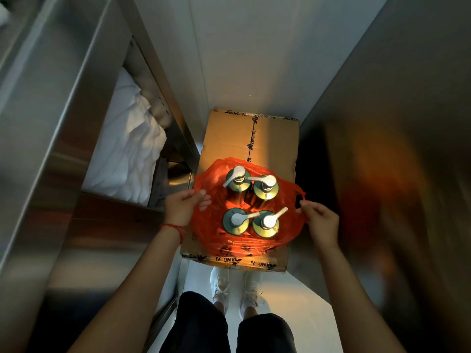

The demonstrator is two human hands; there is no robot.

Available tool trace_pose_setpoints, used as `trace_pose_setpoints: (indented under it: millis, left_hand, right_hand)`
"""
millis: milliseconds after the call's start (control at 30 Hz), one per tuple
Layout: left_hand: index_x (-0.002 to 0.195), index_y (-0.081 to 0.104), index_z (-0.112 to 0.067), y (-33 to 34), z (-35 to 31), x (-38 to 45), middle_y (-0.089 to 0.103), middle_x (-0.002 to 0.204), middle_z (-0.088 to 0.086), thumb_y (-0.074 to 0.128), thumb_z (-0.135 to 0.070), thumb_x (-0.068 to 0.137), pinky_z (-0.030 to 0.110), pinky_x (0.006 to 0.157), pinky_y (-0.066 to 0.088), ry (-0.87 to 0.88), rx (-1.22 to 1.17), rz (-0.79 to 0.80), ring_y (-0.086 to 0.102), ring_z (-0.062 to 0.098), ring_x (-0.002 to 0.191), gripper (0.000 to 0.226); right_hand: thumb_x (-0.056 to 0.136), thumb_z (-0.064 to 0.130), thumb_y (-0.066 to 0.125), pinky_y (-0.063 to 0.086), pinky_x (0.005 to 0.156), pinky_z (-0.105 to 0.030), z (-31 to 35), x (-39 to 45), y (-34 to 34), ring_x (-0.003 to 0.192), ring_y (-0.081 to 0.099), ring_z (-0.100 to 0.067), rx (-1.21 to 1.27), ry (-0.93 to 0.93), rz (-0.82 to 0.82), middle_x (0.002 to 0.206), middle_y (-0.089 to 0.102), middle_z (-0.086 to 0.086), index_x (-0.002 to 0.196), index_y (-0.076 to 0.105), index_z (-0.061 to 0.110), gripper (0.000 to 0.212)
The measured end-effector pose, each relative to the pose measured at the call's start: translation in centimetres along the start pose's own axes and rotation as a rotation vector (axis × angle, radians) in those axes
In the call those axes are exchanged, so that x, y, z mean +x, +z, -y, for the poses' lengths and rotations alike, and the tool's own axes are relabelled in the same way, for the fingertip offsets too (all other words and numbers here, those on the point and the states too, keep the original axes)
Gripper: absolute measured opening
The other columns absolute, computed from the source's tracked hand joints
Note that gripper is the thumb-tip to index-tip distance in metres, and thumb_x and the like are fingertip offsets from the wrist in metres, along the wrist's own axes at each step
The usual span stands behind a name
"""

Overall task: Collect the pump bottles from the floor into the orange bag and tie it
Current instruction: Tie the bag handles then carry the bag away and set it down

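Four pump bottles stand upright in a two-by-two group inside one orange bag (204, 225): far left (237, 180), far right (265, 188), near left (235, 221) and near right (266, 224). Each bottle has a dark green shoulder and a silver pump head with a long spout; the bodies are hidden from above. The bag is thin and half transparent, and it sits on a cardboard box (270, 146) with black printed tape. The left hand (182, 206) pinches the left edge of the bag between thumb and fingers. The right hand (319, 221) pinches the right handle loop (300, 197), probably with the fingertips only. One red string (173, 228) circles the left wrist.
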State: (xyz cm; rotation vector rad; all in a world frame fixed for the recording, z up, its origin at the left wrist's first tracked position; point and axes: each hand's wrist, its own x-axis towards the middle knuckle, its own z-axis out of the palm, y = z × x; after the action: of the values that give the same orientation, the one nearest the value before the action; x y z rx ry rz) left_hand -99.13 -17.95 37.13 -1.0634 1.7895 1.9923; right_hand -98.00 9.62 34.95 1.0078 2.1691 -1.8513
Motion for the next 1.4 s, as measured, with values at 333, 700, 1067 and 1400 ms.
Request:
trace_pose_setpoints:
  millis: [333,700,1067,1400]
  left_hand:
    - [0.087,0.064,-0.003,0.2,-5.6,-6.6,0.072,0.061,0.002,0.053,-0.005,0.088,0.019,0.062,0.057,0.097,-0.088,0.143,0.069,0.011,0.059,0.012]
    - [0.088,0.067,-0.006,1.7,-9.8,-11.1,0.071,0.060,-0.004,0.056,-0.008,0.086,0.014,0.060,0.055,0.261,-0.002,0.178,0.067,0.006,0.058,0.011]
    - [0.096,0.068,-0.009,2.0,-10.3,-11.2,0.069,0.081,-0.001,0.067,-0.005,0.076,0.008,0.064,0.049,0.479,0.232,0.185,0.065,-0.002,0.070,0.020]
    - [0.089,0.072,-0.012,4.2,-9.6,-9.0,0.055,0.094,-0.001,0.071,-0.018,0.073,0.003,0.078,0.037,0.865,0.468,0.031,0.053,0.002,0.089,0.016]
  right_hand:
    - [0.083,0.012,0.061,0.052,0.070,-0.032,8.1,-5.6,-2.2,0.058,0.061,-0.010,0.157,-0.130,0.048,0.052,0.066,0.004,0.064,0.068,0.014,0.020]
    - [0.083,0.007,0.059,0.053,0.068,-0.023,12.5,-8.8,-2.1,0.062,0.061,-0.013,0.262,-0.242,0.174,0.057,0.066,0.001,0.064,0.065,0.005,0.019]
    - [0.082,0.005,0.062,0.051,0.062,-0.017,13.1,-9.3,-1.1,0.059,0.061,-0.005,0.192,-0.332,0.246,0.057,0.068,0.005,0.073,0.070,0.015,0.015]
    - [0.077,0.001,0.068,0.044,0.082,-0.010,13.5,-8.0,1.1,0.093,0.059,-0.001,-0.045,-0.619,0.247,0.098,0.062,-0.003,0.080,0.068,0.020,0.019]
